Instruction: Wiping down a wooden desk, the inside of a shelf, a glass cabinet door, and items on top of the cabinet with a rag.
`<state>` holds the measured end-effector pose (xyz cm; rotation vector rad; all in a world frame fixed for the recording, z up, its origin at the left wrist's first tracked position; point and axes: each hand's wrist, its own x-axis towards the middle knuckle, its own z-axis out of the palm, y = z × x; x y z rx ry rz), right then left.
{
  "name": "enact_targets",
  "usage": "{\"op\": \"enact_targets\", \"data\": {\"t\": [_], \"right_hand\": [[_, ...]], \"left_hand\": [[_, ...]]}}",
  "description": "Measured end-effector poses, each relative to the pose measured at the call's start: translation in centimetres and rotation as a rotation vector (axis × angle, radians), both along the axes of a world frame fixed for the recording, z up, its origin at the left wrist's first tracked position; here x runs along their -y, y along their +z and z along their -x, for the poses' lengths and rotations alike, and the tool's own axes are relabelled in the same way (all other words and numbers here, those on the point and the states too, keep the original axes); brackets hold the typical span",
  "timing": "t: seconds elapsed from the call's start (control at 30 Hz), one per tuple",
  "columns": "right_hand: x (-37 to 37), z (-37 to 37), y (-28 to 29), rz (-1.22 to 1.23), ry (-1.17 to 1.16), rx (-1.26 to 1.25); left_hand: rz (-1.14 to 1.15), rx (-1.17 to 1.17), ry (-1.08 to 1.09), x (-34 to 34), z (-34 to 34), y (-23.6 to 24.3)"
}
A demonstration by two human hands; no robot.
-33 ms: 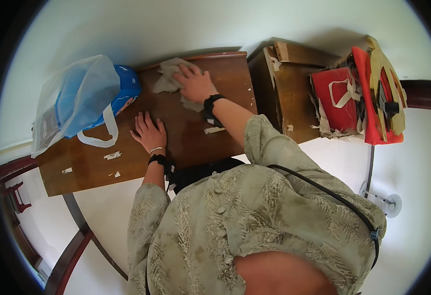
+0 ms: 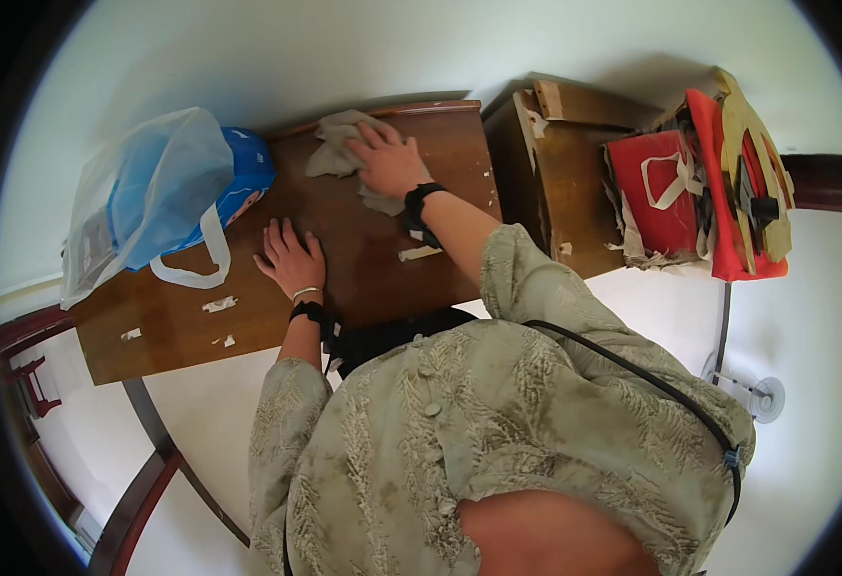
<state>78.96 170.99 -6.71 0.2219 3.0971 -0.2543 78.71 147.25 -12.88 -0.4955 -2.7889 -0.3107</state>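
My right hand (image 2: 392, 167) lies with its fingers spread on a crumpled grey cloth (image 2: 333, 152), pressing it against the brown wooden tabletop (image 2: 368, 259) near the back edge. Part of the cloth sticks out to the left of the fingers, and another fold shows under the palm. What lies beneath the palm is hidden. Flat on the same wood, nearer to me and to the left, rests my left hand (image 2: 292, 263), fingers apart and holding nothing. Both wrists wear black bands.
A clear plastic bag (image 2: 167, 158) around a blue box (image 2: 250, 173) stands at the tabletop's left, its white handle (image 2: 191, 274) drooping. To the right, a worn wooden cabinet (image 2: 575, 182) bears a red bag (image 2: 653, 192) and torn cardboard. A standing fan (image 2: 769, 399) is farther right.
My right hand has slid slightly to the right and toward me, drawing the cloth with it. My left hand stays in place.
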Motion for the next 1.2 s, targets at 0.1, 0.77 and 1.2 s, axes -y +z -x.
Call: {"op": "enact_targets", "data": {"t": [0.1,0.77,1.2], "right_hand": [[-3.0,-2.5,-0.3,0.028,-0.209,0.002],[-6.7,-23.8,-4.1,0.54,-0.876,-0.099],[6.5,-32.8,-2.1,0.663,-1.411,-0.242]], "left_hand": [[-0.001,-0.015,0.002,-0.1,0.1,-0.1],[-0.047,0.045,-0.047,0.8,0.0,-1.1],[-0.06,0.216,-0.203,1.4,0.1,-1.2]]}}
